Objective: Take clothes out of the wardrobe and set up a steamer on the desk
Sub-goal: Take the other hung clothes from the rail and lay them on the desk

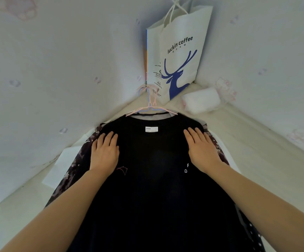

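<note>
A black T-shirt [153, 179] with a white neck label lies flat on the pale desk [267, 160], on top of a dark patterned garment [69, 175] whose edges show at both sides. Pink and blue wire hangers [150, 104] stick out past the collar. My left hand [104, 151] rests flat on the shirt's left shoulder with straight fingers. My right hand [201, 149] lies flat on its right shoulder. No steamer is in view.
A white paper coffee bag [176, 57] with a blue deer stands in the far corner. A white folded pack [201, 102] lies to its right. A white sheet [60, 166] lies at the left under the clothes. Wallpapered walls close in both sides.
</note>
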Demonstrator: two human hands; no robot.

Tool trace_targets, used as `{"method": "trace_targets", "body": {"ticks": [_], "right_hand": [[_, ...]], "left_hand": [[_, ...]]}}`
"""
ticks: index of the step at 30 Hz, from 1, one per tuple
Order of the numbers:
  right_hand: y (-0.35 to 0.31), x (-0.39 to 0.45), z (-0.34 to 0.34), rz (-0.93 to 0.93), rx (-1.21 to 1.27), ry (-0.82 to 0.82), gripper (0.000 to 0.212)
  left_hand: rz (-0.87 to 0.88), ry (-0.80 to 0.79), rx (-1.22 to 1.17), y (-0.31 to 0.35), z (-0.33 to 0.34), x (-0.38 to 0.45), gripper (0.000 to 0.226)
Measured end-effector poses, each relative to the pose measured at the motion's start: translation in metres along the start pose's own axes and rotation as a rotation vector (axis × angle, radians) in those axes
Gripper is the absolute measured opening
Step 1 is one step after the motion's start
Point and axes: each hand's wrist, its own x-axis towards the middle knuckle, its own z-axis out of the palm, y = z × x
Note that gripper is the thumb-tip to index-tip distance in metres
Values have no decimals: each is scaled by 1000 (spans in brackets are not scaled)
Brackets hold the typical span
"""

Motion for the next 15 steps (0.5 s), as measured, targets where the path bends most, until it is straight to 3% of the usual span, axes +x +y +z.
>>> {"method": "trace_targets", "body": {"ticks": [15], "right_hand": [[-133,-251,26,217,155,-15,58]], "left_hand": [[281,37,-60,15,-8,-223,44]]}}
